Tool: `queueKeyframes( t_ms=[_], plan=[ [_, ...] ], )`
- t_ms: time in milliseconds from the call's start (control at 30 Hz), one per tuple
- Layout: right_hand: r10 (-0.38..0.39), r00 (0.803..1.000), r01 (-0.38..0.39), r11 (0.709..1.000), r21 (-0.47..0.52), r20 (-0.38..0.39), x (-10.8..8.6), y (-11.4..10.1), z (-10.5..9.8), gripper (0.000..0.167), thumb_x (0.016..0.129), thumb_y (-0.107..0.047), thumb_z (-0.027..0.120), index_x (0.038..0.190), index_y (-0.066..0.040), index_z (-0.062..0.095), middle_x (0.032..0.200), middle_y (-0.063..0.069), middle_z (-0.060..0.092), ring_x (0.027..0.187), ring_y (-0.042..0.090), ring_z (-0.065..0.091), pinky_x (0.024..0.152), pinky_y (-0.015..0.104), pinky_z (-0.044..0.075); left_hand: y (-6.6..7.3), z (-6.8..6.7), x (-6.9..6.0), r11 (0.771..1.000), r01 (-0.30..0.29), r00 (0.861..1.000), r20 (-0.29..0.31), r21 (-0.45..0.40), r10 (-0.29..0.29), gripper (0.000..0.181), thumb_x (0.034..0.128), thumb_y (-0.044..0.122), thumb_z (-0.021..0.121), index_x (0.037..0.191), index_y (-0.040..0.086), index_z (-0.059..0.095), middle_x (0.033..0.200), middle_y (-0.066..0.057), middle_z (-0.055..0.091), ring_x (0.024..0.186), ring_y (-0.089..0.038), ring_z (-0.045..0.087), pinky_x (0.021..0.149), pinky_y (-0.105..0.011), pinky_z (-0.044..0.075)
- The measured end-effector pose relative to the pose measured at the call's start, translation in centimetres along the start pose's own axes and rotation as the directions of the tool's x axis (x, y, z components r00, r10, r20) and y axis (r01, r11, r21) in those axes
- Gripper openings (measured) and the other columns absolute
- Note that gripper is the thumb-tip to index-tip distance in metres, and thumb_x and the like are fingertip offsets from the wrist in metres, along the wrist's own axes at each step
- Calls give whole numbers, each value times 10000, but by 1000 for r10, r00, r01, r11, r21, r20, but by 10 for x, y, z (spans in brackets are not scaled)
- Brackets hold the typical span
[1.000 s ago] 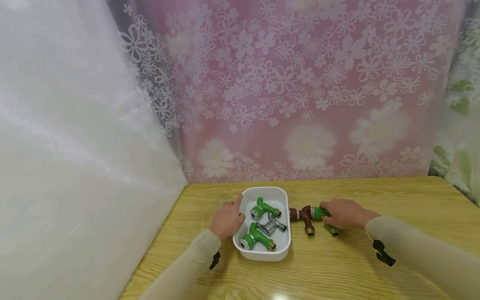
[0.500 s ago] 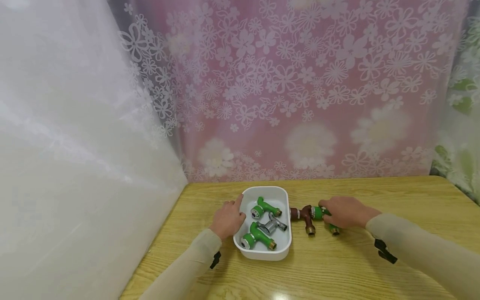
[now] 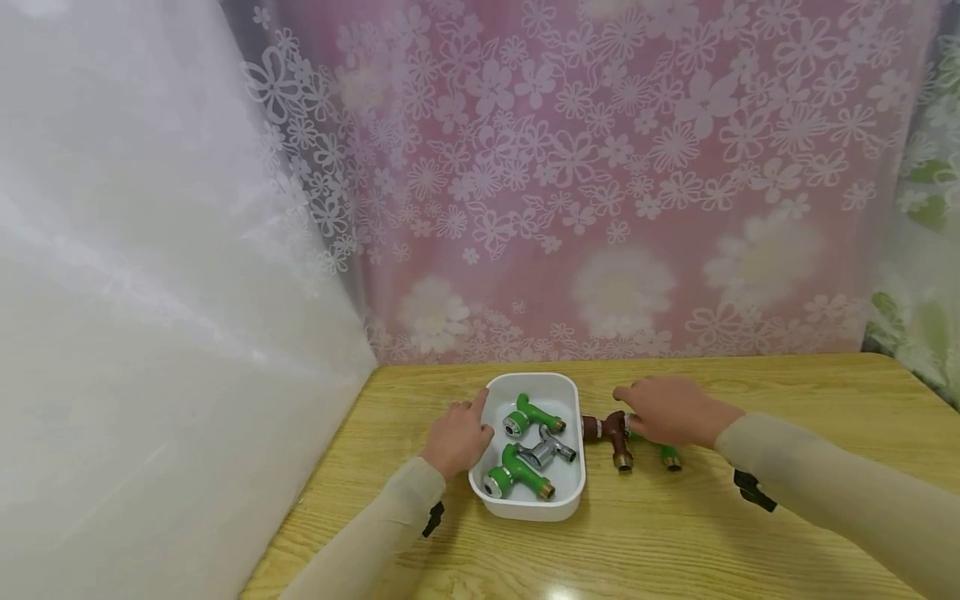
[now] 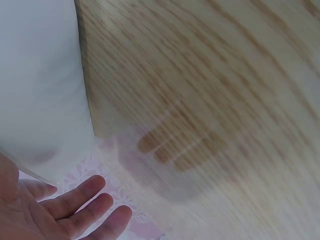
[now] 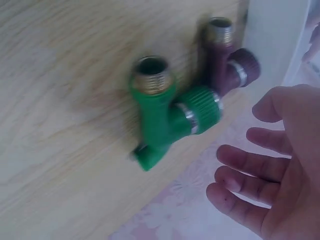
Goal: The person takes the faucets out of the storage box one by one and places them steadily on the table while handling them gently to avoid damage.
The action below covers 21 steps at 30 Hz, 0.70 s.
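Note:
My left hand (image 3: 456, 437) rests at the left rim of a white tray (image 3: 525, 510), index finger and thumb touching it. In the left wrist view, the other fingers (image 4: 80, 197) stretch out loosely beside its wall. Inside the tray lie two green taps, one at the back (image 3: 534, 414) and one in front (image 3: 521, 471), with a chrome tap (image 3: 543, 452) between them. My right hand (image 3: 678, 408) hovers over a green tap (image 5: 157, 120), holding nothing, fingers apart from it. A brown tap (image 3: 618, 442) lies between that tap and the tray.
The wooden table (image 3: 675, 533) carries everything. A pink floral curtain (image 3: 615, 208) hangs along its back edge, and a whitish sheet (image 3: 150, 333) slopes down on the left.
My right hand has let go of the green tap on the table and moved up and left above it. My left hand and the tray stay put.

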State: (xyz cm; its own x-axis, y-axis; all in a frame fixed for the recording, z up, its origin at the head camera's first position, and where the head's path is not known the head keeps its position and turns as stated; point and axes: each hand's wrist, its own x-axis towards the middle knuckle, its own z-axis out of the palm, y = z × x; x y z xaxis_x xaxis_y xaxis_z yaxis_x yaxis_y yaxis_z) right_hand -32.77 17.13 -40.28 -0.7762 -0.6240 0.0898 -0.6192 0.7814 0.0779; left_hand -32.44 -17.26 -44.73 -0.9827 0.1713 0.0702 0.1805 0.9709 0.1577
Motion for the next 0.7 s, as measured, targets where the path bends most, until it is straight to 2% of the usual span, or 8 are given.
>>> queueKeyframes(
  t_ms=[100, 233, 533, 700],
  plan=[
    [-26, 999, 26, 1000, -15, -25, 7, -7, -4, 321, 935, -248, 667, 1217, -94, 660, 1031, 86, 696, 871, 240, 660, 658, 401, 548, 0, 0, 0, 1000, -3, 1000, -3, -2, 3, 653, 993, 292, 496, 1601, 187, 285, 1411, -149, 582, 1304, -350, 545, 961, -532, 522],
    [-82, 995, 81, 996, -25, -48, 18, -15, -9, 352, 944, -242, 657, 1254, -75, 652, 1096, 109, 686, 966, 287, 656, 795, 467, 557, -2, 3, 1, 1000, -2, 1000, -9, 7, 2, 651, 997, 292, 494, 1604, 195, 277, 1405, -144, 587, 1297, -340, 553, 959, -523, 525],
    [-122, 993, 122, 993, 1, 4, 48, -34, -22, 413, 968, -277, 643, 1332, -85, 618, 1201, 114, 658, 1063, 286, 647, 853, 469, 554, -2, 3, 2, 1000, -7, 1000, -13, 0, 7, 647, 1004, 280, 501, 1605, 189, 276, 1396, -146, 594, 1287, -339, 558, 952, -523, 530],
    [-103, 993, 100, 994, 49, 56, 65, -44, -26, 413, 973, -286, 640, 1342, -103, 611, 1227, 100, 650, 1063, 270, 654, 868, 461, 554, -2, 4, 3, 1000, -5, 1000, -13, 3, 5, 643, 1005, 283, 496, 1603, 187, 282, 1404, -142, 588, 1297, -337, 549, 956, -519, 530]
  ],
)
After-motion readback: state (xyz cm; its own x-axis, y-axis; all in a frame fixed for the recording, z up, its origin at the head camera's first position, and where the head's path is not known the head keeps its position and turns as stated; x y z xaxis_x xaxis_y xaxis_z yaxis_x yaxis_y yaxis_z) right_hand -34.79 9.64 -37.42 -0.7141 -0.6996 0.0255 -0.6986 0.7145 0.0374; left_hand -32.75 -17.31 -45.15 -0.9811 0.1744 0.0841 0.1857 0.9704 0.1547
